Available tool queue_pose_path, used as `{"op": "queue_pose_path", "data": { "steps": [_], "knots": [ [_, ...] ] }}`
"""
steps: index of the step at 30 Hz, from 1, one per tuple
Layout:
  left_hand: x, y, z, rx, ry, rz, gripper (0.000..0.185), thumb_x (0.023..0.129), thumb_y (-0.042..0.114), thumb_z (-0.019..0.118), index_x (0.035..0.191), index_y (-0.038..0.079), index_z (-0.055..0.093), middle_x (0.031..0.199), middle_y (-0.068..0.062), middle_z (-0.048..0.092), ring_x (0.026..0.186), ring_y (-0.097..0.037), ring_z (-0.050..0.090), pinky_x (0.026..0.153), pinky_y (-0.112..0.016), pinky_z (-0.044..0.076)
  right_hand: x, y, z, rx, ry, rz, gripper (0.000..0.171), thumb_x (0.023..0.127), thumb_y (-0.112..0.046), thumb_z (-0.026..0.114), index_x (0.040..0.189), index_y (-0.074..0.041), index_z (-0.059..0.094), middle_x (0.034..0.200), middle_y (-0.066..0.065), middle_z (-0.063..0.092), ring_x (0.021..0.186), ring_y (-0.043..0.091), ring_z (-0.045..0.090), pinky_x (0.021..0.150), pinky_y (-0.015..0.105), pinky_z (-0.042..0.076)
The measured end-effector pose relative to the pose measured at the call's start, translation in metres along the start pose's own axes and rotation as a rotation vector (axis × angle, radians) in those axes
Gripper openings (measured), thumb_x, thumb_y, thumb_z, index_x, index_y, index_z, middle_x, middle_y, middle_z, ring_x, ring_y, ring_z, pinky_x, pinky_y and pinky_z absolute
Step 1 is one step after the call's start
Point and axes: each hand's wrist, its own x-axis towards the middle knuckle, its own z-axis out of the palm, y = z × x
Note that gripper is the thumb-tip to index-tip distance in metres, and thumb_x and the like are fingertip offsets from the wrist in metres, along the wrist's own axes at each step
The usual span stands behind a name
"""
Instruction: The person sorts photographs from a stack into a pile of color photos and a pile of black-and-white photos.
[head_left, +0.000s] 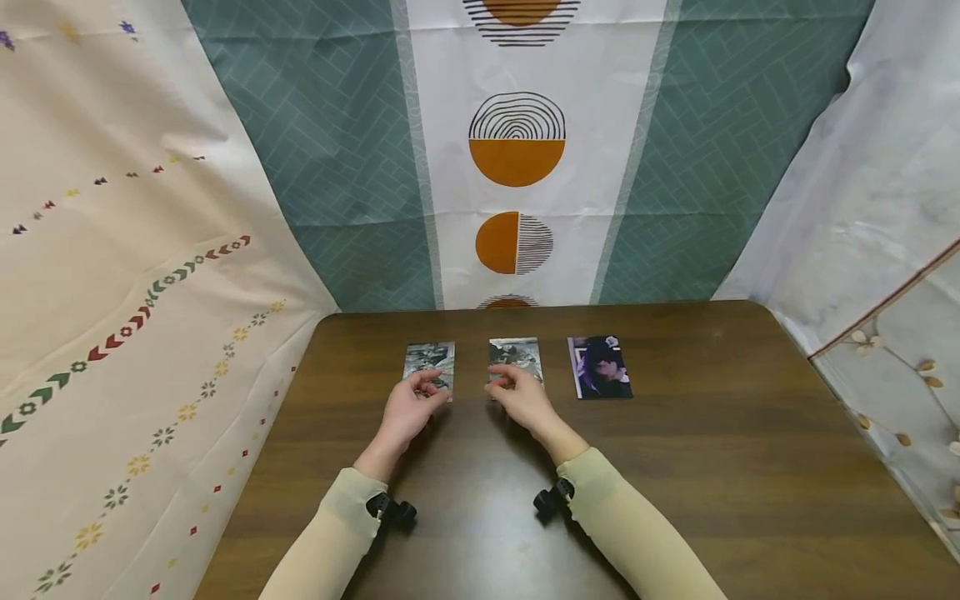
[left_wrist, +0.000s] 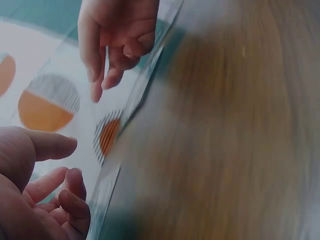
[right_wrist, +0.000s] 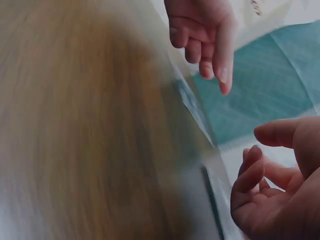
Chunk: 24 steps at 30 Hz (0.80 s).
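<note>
Three photo cards lie in a row on the dark wooden table: a grey left card, a grey middle card and a purple-and-black right card. My left hand hovers at the left card's near edge with its fingers loosely curled. My right hand is at the near edge of the middle card, also loosely curled. The blurred wrist views show the left hand and the right hand with nothing between thumb and fingers. Whether the fingertips touch the cards is unclear.
Patterned cloth hangs all round the table: a teal, white and orange backdrop behind, a cream sheet on the left and a pale one on the right. Small black cameras sit on both wrists.
</note>
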Motion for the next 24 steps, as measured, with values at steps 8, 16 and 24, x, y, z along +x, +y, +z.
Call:
{"op": "queue_pose_path", "data": {
  "steps": [8,16,24],
  "knots": [
    [0.009,-0.017,-0.036,0.063,0.088,-0.052,0.050,0.094,0.013,0.081,0.140,-0.001,0.067,0.098,-0.010,0.065,0.071,-0.017,0.054,0.063,-0.028,0.046,0.013,-0.009,0.042,0.162,-0.123,0.105,0.051,0.098,-0.007,0.068,0.144,0.011,0.058,0.108,0.014,0.075,0.079,0.016,0.065,0.068,0.023,0.049],
    [0.018,-0.028,-0.048,0.099,0.068,-0.141,0.052,0.095,0.015,0.080,0.141,-0.004,0.064,0.092,-0.006,0.061,0.066,-0.014,0.054,0.060,-0.028,0.045,0.023,-0.013,0.063,0.200,-0.146,0.209,0.058,0.099,-0.006,0.066,0.149,0.016,0.049,0.113,0.017,0.072,0.077,0.012,0.061,0.067,0.021,0.048],
    [0.018,-0.028,-0.050,0.103,0.077,-0.163,0.050,0.095,0.013,0.079,0.140,-0.004,0.066,0.088,-0.006,0.062,0.062,-0.014,0.055,0.057,-0.028,0.044,0.028,-0.020,0.067,0.245,-0.182,0.298,0.061,0.101,-0.012,0.067,0.153,0.012,0.048,0.109,0.013,0.072,0.080,0.011,0.062,0.071,0.024,0.052]
  ]
}}
